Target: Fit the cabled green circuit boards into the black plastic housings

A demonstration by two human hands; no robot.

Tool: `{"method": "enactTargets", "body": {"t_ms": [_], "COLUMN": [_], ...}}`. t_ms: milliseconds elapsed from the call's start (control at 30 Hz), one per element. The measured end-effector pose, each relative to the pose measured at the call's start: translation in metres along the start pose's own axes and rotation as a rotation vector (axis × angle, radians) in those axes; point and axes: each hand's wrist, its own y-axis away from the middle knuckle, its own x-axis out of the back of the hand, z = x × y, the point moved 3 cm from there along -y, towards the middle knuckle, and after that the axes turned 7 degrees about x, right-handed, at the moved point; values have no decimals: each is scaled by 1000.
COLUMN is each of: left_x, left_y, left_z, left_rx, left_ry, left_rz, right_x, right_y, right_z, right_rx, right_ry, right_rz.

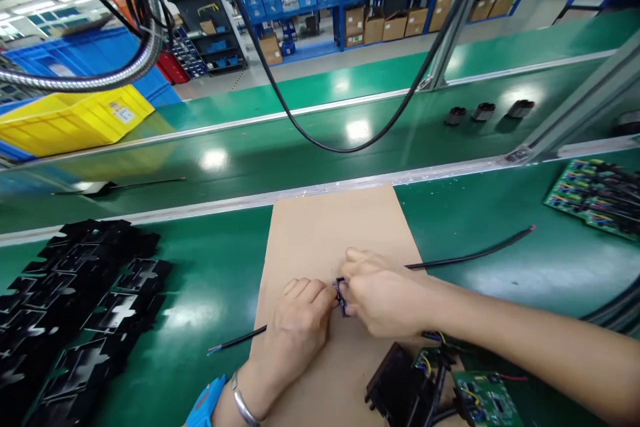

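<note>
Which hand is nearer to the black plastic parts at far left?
Left. The left hand is over the cardboard, to the right of the black plastic parts; the right hand is farther off, beyond the left hand.

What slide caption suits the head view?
Left hand and right hand meet at a small, dark, angular part above a flat tan cardboard sheet on a glossy green worktop.

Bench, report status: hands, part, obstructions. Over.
Right hand gripping small dark part over cardboard. Left hand close against it. Black cable showing beyond both hands. Black box and circuit board close by, near right.
</note>
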Motion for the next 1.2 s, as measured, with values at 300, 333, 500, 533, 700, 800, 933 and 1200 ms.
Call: {"method": "enactTargets", "body": {"t_ms": [300, 333, 500, 533, 700, 800, 933, 1200], "left_x": [12, 11, 3, 3, 9, 12, 12, 6], "left_y": [-9, -10, -10, -9, -12, -17, -20, -19], "left_z": [11, 11, 8, 7, 9, 12, 19, 32], "left_rx": [-27, -52, -103, -117, -126, -93, -112, -207], "left_ry": [276, 279, 174, 148, 132, 177, 122, -72], "left_rz": [-91, -104, -95, -91, -97, -138, -184, -357], "right_x": [5, 4, -6, -6, 0, 8, 10, 15], "right_y": [27, 26, 16, 14, 17, 25, 31, 52], "right_z": [21, 23, 34, 35, 37, 36, 31, 36], "right_rx": [-79, -84, -61, -52, -45, -38, -68, -161], "right_ry": [3, 5, -98, -125, -155, -188, -91, -108], "right_rz": [127, 130, 100, 87, 30, 41, 39, 133]}}
